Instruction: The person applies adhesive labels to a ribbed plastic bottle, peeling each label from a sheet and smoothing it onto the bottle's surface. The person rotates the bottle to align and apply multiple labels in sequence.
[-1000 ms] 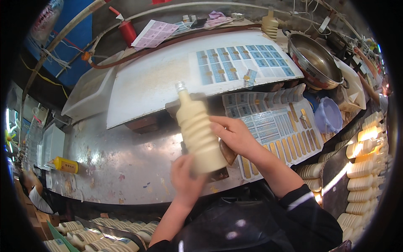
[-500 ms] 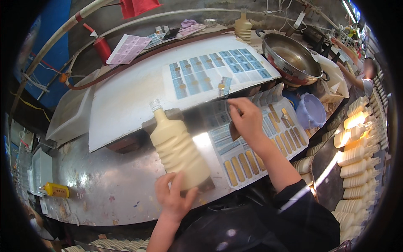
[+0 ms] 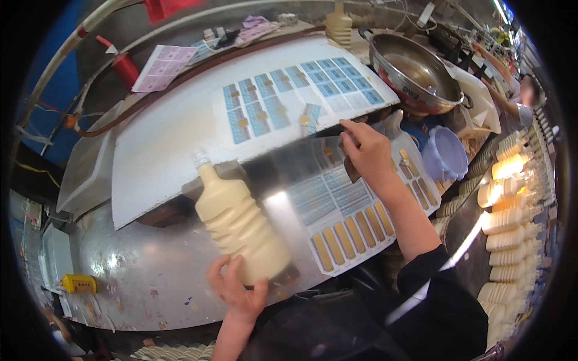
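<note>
A cream plastic bottle (image 3: 241,216) with a ribbed body lies on the metal table, its clear-capped neck pointing away from me. My left hand (image 3: 238,292) grips its base, thumb on one side and fingers on the other. My right hand (image 3: 368,153) is closed near the front edge of the white board, on a dark flat tool (image 3: 351,171) with a pointed end; most of it is hidden by my palm. Close to those fingers, a loose blue label (image 3: 309,119) with a gold patch lies askew at the board's edge. Blue label sheets (image 3: 256,108) lie flat behind it.
A sheet of gold strip labels (image 3: 352,234) lies right of the bottle. A large metal pan (image 3: 415,72) and a lilac bucket (image 3: 445,153) stand at the right. Rows of cream bottles (image 3: 506,222) line the far right, near another person (image 3: 524,108). A yellow bottle (image 3: 79,283) lies left.
My right hand has shifted slightly right and away from me, along the board's edge. The view has turned a little; my left hand stays at the bottle's base.
</note>
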### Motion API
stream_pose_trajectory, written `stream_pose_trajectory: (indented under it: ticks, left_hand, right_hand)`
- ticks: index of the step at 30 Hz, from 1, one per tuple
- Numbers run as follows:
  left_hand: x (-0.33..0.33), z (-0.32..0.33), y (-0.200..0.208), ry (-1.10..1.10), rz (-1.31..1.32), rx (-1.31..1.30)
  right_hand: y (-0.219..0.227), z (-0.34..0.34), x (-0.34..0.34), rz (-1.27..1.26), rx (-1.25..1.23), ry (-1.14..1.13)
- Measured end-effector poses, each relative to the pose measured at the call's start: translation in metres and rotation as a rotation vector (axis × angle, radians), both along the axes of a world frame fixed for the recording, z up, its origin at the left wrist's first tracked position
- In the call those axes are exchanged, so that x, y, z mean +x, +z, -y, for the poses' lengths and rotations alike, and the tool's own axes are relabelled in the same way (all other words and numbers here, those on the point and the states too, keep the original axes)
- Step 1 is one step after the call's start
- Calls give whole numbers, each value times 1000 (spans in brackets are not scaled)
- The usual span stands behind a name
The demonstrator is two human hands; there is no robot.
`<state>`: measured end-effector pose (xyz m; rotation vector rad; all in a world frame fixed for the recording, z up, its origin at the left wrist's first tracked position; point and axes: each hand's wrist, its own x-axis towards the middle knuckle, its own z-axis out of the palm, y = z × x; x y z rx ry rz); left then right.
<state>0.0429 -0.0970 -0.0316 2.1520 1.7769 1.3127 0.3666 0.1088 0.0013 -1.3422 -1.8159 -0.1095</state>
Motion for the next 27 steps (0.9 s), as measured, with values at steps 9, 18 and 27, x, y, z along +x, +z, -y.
stream_pose_trajectory:
  ticks: [9,18,27]
  left_hand:
    - [5,4,5,18,-141,-7]
    - [54,10,22,-649,-127,100]
    - [60,23,20,-499,23,38]
  right_hand:
    - [-27,125,30,126,-368,114]
    - [-49,217,-9,215,-335,479]
    - [-64,221,-10,296,-389,631]
